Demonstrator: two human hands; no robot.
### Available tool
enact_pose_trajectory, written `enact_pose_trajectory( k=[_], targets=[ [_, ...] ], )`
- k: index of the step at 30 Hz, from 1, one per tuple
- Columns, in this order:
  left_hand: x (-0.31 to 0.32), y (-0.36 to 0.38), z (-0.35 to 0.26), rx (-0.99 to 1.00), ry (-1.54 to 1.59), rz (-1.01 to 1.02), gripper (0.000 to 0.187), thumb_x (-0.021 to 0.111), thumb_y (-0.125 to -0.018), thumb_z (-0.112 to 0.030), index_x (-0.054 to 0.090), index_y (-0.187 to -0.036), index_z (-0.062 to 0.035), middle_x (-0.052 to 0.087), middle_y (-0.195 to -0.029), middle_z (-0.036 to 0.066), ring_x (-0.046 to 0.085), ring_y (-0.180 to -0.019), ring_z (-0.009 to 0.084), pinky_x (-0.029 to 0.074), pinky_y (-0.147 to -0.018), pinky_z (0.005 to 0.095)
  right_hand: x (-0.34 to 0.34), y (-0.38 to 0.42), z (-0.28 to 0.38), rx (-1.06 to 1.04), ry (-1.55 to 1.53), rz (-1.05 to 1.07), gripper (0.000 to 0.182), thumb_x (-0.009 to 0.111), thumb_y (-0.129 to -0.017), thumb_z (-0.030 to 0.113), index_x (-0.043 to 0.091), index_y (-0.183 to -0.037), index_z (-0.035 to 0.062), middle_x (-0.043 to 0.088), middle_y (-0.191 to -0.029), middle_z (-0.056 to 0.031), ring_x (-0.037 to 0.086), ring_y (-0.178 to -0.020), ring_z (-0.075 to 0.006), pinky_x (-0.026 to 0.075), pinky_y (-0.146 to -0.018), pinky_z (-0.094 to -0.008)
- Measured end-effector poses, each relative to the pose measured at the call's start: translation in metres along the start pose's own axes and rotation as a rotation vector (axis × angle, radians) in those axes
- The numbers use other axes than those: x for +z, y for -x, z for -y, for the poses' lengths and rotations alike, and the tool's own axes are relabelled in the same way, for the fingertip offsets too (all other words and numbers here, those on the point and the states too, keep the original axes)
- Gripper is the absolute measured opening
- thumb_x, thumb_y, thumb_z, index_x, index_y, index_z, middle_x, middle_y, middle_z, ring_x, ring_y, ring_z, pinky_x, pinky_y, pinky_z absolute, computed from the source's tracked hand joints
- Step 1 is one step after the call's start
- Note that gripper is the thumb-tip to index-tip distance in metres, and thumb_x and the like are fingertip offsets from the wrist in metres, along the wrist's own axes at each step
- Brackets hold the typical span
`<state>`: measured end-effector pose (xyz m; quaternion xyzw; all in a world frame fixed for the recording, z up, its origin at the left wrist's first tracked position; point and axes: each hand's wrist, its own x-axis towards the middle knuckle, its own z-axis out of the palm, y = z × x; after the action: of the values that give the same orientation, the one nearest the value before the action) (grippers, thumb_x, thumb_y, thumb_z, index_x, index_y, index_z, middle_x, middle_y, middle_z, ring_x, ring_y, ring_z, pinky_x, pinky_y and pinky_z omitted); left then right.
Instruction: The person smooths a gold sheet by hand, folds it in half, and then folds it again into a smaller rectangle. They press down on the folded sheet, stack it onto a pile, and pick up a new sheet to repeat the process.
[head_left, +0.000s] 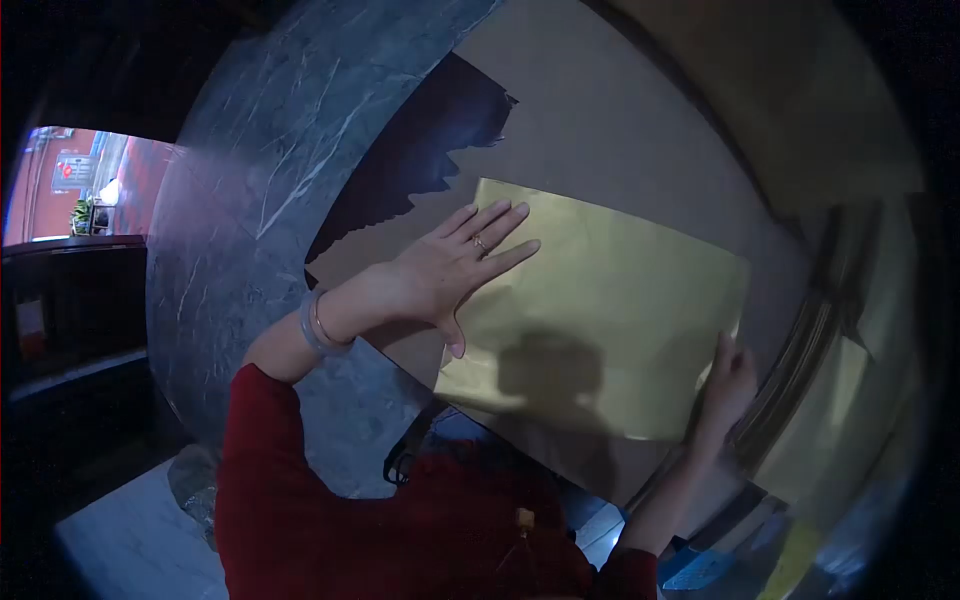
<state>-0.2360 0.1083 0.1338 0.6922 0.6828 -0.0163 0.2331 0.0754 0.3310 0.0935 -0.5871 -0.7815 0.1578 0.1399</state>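
Observation:
A rectangular sheet of shiny gold paper (620, 290) lies on a larger brown board (600, 90), its surface slightly creased. My left hand (440, 275) rests flat near the sheet's left edge, fingers spread, with a ring on one finger and bracelets at the wrist. At the sheet's right edge my right hand (732, 385) has curled fingers, which appear to pinch the paper; the fingertips are partly hidden. A dark sheet with a ragged torn edge (410, 150) lies beyond my left hand on the board. Shadows fall across the lower part of the gold paper.
The board lies over a grey marbled surface (290, 170). At the right stands a stack of flat sheets or boards (800, 350). A blue item (695, 567) sits at the lower right. Through an opening at the left, a plant (82, 215) shows outside.

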Motion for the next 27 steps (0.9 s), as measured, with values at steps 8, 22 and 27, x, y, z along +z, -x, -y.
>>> enact_pose_trajectory(
  k=[8, 22, 27],
  targets=[
    [-0.001, -0.002, 0.002, -0.002, -0.015, 0.049, 0.138, 0.085, -0.035, -0.051, 0.013, -0.147, -0.0127, 0.004, -0.151, 0.021, 0.005, -0.14, 0.0369, 0.012, -0.114, 0.0471, 0.001, -0.001, -0.005, 0.0, 0.016, 0.026, 0.042, 0.061, -0.088, 0.036, 0.056, -0.076, -0.0031, 0.054, -0.061, -0.0183, 0.048, -0.051, -0.0304, 0.041, -0.052, -0.0399],
    [-0.005, -0.004, -0.004, -0.014, -0.04, 0.057, 0.139, 0.081, -0.034, -0.055, 0.014, -0.147, -0.0118, 0.006, -0.15, 0.024, 0.009, -0.139, 0.0389, 0.016, -0.113, 0.0472, -0.004, 0.003, 0.01, 0.105, -0.093, 0.033, 0.038, 0.063, -0.087, 0.033, 0.054, -0.078, -0.003, 0.056, -0.065, -0.0191, 0.049, -0.055, -0.0305, 0.041, -0.056, -0.0393],
    [-0.008, -0.003, -0.009, -0.042, -0.017, 0.078, 0.138, 0.081, -0.034, -0.055, 0.014, -0.147, -0.0131, 0.004, -0.151, 0.022, 0.008, -0.14, 0.0381, 0.015, -0.113, 0.0473, -0.004, 0.0, 0.005, 0.137, -0.116, 0.054, 0.042, 0.063, -0.086, 0.035, 0.051, -0.075, -0.0032, 0.056, -0.065, -0.0179, 0.051, -0.055, -0.0291, 0.042, -0.057, -0.0385]
  ],
)
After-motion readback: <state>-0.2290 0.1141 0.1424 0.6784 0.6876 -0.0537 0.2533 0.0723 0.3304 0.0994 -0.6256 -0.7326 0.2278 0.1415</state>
